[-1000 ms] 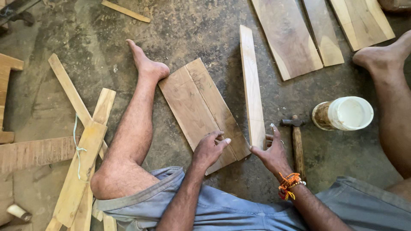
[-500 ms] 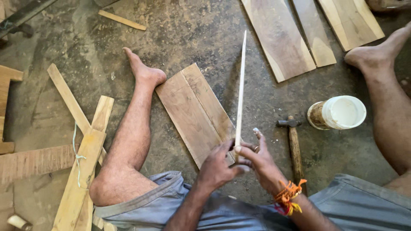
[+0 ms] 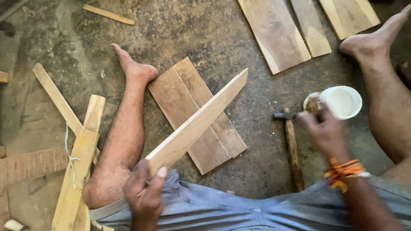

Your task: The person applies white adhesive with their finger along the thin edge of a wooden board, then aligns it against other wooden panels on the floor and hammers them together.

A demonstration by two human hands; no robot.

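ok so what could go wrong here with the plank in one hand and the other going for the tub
1. The left hand grips the long plank only at its near end, so the far end could swing down onto the boards or the foot.
2. The right hand, blurred beside the open white tub, might tip it.

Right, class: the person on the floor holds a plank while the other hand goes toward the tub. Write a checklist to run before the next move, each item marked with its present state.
1. Left hand grips the light plank at its near end: ok.
2. Right hand near the white tub: ok, though blurred.
3. Right hand touching the tub: cannot tell.
4. Hammer lying within reach, untouched: ok.
5. Joined boards flat on the floor under the plank: ok.
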